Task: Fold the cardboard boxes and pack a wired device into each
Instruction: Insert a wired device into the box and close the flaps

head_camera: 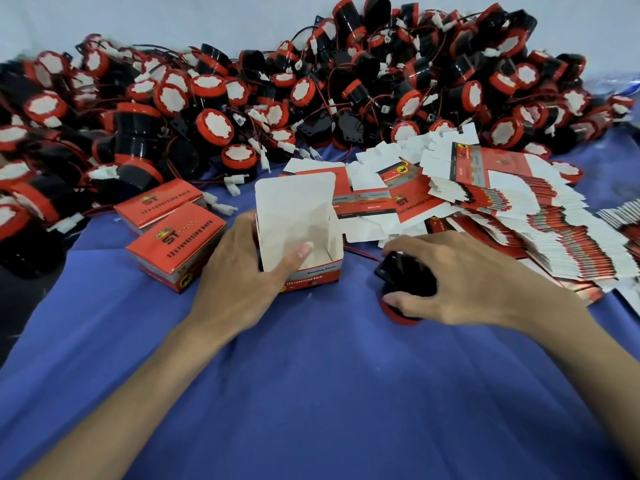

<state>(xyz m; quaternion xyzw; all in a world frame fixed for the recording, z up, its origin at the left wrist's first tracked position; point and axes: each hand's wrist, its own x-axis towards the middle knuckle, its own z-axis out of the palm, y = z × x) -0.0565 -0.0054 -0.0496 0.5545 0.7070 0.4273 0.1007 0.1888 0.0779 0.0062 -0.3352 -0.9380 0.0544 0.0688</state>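
Red-and-white printed cardboard formed the small open box [300, 237] held upright at the centre of the frame, its top flap raised and its mouth turned up — a pose that seemingly kept the cavity ready for loading. It was gripped by the left hand [239, 271], fingers behind the left wall and the thumb hooked over the near rim into the opening. Just to its right, on the blue cloth-covered table [311, 393], a black cylindrical wired device with a red rim [403, 282] was clasped from above by the right hand [460, 278], probably to be lifted into the box. Two closed red boxes [173, 233] lay at centre left, set aside as if finished. A fanned stack of flat unfolded cartons [519, 216] was kept within reach at the right, and a large heap of black-and-red devices [277, 88] filled the upper frame. Most of the grasped device was hidden under the palm; its thin red-and-black wire — only partly seen — ran off behind the box. The box's floor was shadowed, and the stack was cut off at the right edge.
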